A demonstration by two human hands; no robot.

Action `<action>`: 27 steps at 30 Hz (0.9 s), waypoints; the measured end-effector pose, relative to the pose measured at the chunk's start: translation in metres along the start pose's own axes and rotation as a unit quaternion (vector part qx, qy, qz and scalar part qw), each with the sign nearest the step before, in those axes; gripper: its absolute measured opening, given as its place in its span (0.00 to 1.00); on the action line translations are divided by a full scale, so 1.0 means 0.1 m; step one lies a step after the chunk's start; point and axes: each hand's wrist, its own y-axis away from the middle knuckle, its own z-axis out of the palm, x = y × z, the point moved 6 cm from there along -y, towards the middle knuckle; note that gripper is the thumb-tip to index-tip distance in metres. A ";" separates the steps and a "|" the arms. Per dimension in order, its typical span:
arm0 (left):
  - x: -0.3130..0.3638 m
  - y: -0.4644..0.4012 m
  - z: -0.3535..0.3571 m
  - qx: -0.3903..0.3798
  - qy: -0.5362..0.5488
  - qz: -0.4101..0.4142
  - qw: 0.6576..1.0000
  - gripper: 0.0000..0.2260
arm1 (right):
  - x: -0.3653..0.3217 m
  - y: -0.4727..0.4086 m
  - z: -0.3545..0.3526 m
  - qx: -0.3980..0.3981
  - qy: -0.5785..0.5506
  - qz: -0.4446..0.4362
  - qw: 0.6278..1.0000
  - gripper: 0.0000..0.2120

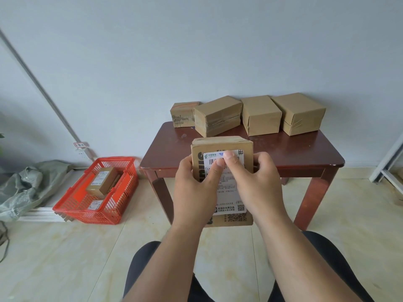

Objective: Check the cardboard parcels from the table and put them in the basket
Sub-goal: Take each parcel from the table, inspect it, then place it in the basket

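Both the left hand (194,184) and the right hand (259,182) pinch one labelled parcel (226,147) by its side edges, thumbs pressed on the label, holding it upright in front of the worktop (283,149). It looks light and stiff, so that grip on the edges should serve. The basket (72,205) sits low, left of the grip, with four parcels (260,114) waiting beyond it.

Bright, even daylight; soft shadows behind the parcels (250,114) on the wall; wide-angle bending at the edges; focus sharp.
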 end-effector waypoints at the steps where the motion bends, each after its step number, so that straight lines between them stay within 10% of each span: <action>1: 0.01 -0.01 0.00 0.001 -0.001 0.001 1.000 0.15 | 0.00 0.00 0.00 0.000 -0.004 -0.001 1.000 0.23; 27: 0.02 0.03 -0.06 -0.011 0.052 -0.039 0.998 0.17 | 0.02 0.20 0.09 -0.069 -0.094 -0.030 0.993 0.18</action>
